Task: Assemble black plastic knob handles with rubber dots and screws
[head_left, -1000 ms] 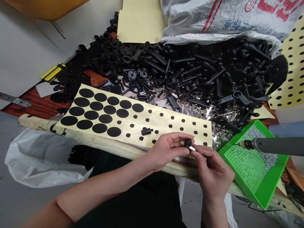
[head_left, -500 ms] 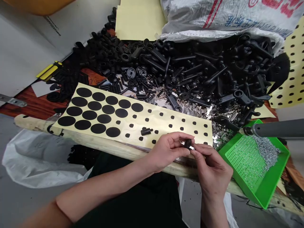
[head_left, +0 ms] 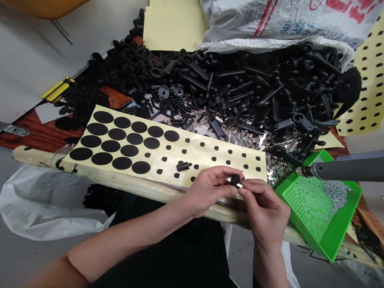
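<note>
My left hand (head_left: 210, 188) pinches a small black plastic part (head_left: 235, 179) between thumb and fingers, just above the table's front edge. My right hand (head_left: 264, 212) meets it from the right, its fingertips closed on a small shiny metal piece (head_left: 240, 185) at the part's end. Both hands hover over the near edge of a yellow backing sheet (head_left: 207, 154) covered with black round stickers, large ones on the left, small ones on the right. A second small black part (head_left: 183, 165) lies loose on that sheet.
A big heap of black plastic levers (head_left: 255, 88) and shiny metal clips (head_left: 261, 140) fills the table behind the sheet. A green tray (head_left: 318, 224) with screws sits at right, a grey power screwdriver (head_left: 345, 170) hanging above it. A white sack (head_left: 285, 20) lies behind.
My hands stay together on the small part, shifting slightly left and up in view. The screwdriver at right has risen a little above the tray.
</note>
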Demonstrator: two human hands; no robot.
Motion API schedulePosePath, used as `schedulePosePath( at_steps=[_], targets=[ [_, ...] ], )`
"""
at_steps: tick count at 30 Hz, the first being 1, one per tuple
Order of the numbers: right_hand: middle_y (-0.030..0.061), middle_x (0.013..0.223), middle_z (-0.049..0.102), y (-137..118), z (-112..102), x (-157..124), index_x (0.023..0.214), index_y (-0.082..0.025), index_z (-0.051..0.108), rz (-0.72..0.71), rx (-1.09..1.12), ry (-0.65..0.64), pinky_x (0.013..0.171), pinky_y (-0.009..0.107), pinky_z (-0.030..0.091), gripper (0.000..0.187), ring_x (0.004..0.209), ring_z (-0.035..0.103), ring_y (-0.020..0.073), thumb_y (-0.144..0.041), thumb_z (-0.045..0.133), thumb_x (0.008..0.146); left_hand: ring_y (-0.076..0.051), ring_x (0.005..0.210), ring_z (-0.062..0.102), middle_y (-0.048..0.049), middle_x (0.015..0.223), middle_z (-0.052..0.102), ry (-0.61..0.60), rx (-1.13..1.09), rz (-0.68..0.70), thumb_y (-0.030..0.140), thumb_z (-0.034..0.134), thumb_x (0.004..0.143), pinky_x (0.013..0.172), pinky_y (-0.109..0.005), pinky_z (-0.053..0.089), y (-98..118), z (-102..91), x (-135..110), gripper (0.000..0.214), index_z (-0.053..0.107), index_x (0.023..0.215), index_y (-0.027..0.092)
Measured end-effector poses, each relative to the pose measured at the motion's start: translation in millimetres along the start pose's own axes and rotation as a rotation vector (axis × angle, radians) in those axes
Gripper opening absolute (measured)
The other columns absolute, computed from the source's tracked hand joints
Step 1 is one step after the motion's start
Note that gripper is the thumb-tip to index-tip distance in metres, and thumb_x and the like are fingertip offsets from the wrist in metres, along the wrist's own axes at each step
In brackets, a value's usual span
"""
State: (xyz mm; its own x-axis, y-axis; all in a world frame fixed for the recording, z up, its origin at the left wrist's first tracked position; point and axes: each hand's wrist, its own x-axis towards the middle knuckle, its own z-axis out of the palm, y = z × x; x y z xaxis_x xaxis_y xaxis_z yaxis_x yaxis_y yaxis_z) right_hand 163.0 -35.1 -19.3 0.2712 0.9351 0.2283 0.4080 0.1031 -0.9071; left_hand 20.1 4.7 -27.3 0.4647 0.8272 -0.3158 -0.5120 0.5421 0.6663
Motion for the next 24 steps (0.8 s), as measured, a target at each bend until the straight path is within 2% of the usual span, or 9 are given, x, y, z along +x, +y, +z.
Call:
schedulePosePath(
  at_steps=[6, 16, 24],
  targets=[
    [0.0016, 0.075, 0.068, 3, -6, 7, 0.071, -0.021, 0.068, -0.001, 0.019, -0.125, 0.069, 0.03, 0.051, 0.007, 0.075, 0.064, 0.0157, -0.016, 0.073, 0.072, -0.017, 0.09, 0.065, -0.0059, 0.095, 0.071, -0.008, 0.011, -0.031, 0.005, 0.076, 0.063, 0.088, -0.032, 0.048, 2, -0.3, 0, 0.031, 0.072, 0.093, 0.014],
    [0.0019, 0.074, 0.068, 6, -4, 6, 0.073, -0.02, 0.068, -0.015, 0.039, -0.102, 0.068, 0.029, 0.052, 0.006, 0.074, 0.064, 0.0153, -0.017, 0.073, 0.073, -0.017, 0.091, 0.065, -0.0052, 0.095, 0.071, 0.005, 0.038, -0.004, 0.006, 0.076, 0.064, 0.089, -0.032, 0.048, -1, -0.2, 0, 0.031, 0.071, 0.093, 0.014],
    [0.0016, 0.07, 0.066, 0, -4, 11, 0.068, -0.02, 0.067, 0.056, 0.133, -0.144, 0.068, 0.028, 0.052, 0.007, 0.073, 0.063, 0.015, -0.019, 0.074, 0.071, -0.017, 0.091, 0.065, -0.0049, 0.092, 0.071, 0.018, 0.047, -0.004, 0.007, 0.079, 0.061, 0.091, -0.033, 0.047, 0, 0.8, 0, 0.031, 0.071, 0.091, 0.014]
  ],
)
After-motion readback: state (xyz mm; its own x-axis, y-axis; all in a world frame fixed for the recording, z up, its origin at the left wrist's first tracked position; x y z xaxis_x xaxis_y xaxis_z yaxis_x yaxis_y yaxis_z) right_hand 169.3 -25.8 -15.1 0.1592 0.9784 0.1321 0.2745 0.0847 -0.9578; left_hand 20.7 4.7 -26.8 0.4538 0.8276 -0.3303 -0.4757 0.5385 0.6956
